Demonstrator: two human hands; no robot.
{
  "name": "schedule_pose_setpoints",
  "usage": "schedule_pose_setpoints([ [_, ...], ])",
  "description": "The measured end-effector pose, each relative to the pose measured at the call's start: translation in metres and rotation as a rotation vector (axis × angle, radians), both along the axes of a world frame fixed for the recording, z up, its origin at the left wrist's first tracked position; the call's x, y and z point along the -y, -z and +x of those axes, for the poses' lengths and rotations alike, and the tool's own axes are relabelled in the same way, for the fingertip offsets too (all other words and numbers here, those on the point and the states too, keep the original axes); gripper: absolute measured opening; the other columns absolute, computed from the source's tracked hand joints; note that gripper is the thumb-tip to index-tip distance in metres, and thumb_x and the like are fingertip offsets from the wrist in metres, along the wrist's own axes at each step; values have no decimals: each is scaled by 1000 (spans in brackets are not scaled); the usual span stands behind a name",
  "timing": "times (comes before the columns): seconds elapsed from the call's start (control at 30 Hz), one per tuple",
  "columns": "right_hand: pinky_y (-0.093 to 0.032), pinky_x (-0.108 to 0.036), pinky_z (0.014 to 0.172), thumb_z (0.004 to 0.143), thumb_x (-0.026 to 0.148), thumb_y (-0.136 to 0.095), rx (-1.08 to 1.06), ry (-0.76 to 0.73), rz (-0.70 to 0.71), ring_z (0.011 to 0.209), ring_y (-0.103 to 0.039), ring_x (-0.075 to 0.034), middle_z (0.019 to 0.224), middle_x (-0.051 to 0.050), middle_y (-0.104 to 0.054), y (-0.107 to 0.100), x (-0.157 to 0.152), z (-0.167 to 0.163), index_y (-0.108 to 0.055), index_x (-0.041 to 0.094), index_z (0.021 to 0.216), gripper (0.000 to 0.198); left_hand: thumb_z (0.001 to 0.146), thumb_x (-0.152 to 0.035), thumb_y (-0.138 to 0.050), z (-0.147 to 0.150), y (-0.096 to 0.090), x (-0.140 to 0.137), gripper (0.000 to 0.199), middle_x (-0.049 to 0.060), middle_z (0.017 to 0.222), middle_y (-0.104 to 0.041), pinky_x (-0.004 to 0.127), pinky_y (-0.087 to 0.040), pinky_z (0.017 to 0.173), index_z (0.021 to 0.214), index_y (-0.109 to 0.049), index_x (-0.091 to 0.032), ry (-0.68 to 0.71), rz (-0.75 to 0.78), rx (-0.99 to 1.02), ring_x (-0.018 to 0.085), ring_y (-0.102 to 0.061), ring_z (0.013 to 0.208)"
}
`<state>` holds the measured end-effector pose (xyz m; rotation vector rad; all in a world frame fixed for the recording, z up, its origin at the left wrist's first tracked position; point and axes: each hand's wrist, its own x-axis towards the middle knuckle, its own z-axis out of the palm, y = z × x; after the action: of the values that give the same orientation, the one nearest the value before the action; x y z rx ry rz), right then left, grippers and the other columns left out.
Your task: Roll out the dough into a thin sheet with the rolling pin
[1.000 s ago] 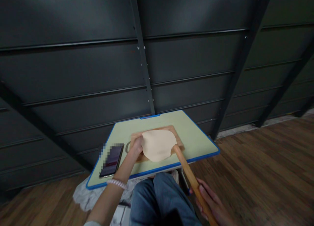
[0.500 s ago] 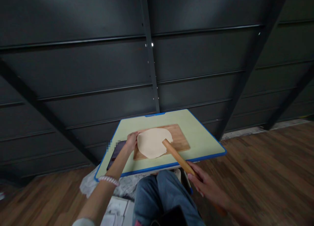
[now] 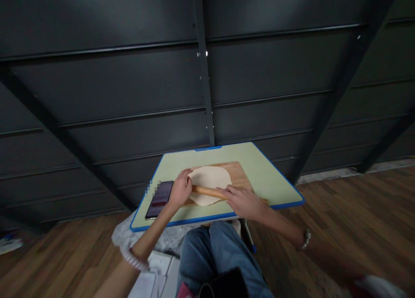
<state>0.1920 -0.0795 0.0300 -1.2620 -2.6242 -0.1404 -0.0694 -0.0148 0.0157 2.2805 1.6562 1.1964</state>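
A flat, pale, roundish sheet of dough (image 3: pixel 212 176) lies on a wooden board (image 3: pixel 240 177). My left hand (image 3: pixel 181 188) is closed at the dough's left edge, which looks slightly lifted beside the fingers. In my right hand (image 3: pixel 243 199) is a wooden rolling pin (image 3: pixel 209 191), lying crosswise over the near part of the dough. The pin's left end reaches up to my left hand, and that end is partly hidden there. Its right end pokes out beyond my right hand, over the board.
The board rests on a small pale-green table (image 3: pixel 269 177) with a blue rim. A phone (image 3: pixel 160 198) lies on its left side. My knees (image 3: pixel 207 246) are under the near edge. A dark panelled wall (image 3: pixel 155 90) stands behind; wooden floor (image 3: pixel 337 211) lies around.
My right hand has brought the rolling pin up from the near right edge and laid it across the dough. My left hand stays at the dough's left edge, now nearer the pin's end.
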Motion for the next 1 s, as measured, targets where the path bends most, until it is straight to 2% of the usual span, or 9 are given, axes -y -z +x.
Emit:
schedule_pose_setpoints([
  [0.1,-47,-29,77,87,14,-41,39,-115,15,95,-59,-19,108,-8,-60,1,-21,-16,-37,28,137,52,83,-12,-37,7,10,23,38,11,123,-56,40,-37,103,116,-54,-14,86,6,-286,21,-50,117],
  [0.2,-45,-31,82,90,17,-43,70,-233,32,99,-56,-20,108,-8,-59,3,-39,-25,-41,28,136,47,88,-18,-35,12,23,44,41,13,131,-51,41,-35,104,127,-48,-12,85,-16,-484,22,-45,123],
  [0.3,-44,-33,84,91,23,-44,75,-313,24,102,-54,-21,110,-8,-59,5,-53,-29,-40,29,136,45,93,-32,-32,15,34,59,51,17,137,-45,43,-31,106,137,-35,-6,-9,-18,-571,26,-40,128],
  [0.4,-42,-35,89,93,26,-44,38,-310,17,110,-51,-21,120,-8,-56,9,-61,-31,-37,29,138,46,93,-45,-29,18,39,61,61,18,142,-37,45,-28,107,140,-29,-5,-47,2,-615,29,-32,133],
  [0.53,-25,-44,105,96,33,-34,-16,-255,57,127,-38,-21,137,-7,-48,18,-69,-36,-42,26,135,41,92,-52,-26,22,35,46,66,19,142,-38,45,-29,106,139,-31,-5,-118,-39,-617,29,-32,133],
  [0.6,-19,-46,108,97,37,-31,-29,-212,81,131,-33,-21,140,-7,-45,24,-75,-39,-43,24,135,42,91,-53,-26,24,31,36,67,20,141,-38,46,-29,105,138,-33,-4,-169,-83,-603,30,-34,131],
  [0.8,-21,-42,109,97,38,-28,-71,-65,99,132,-33,-20,141,-8,-43,32,-99,-48,-43,17,135,46,93,-46,-24,28,22,0,59,19,139,-41,50,-25,105,133,-42,-7,-265,-172,-557,31,-33,132],
  [1.0,-25,-41,106,96,37,-24,-81,97,67,130,-36,-22,137,-14,-47,25,-125,-55,-44,10,133,50,92,-51,-18,22,19,-49,61,17,137,-46,49,-26,106,125,-51,-11,-197,-318,-463,29,-34,131],
])
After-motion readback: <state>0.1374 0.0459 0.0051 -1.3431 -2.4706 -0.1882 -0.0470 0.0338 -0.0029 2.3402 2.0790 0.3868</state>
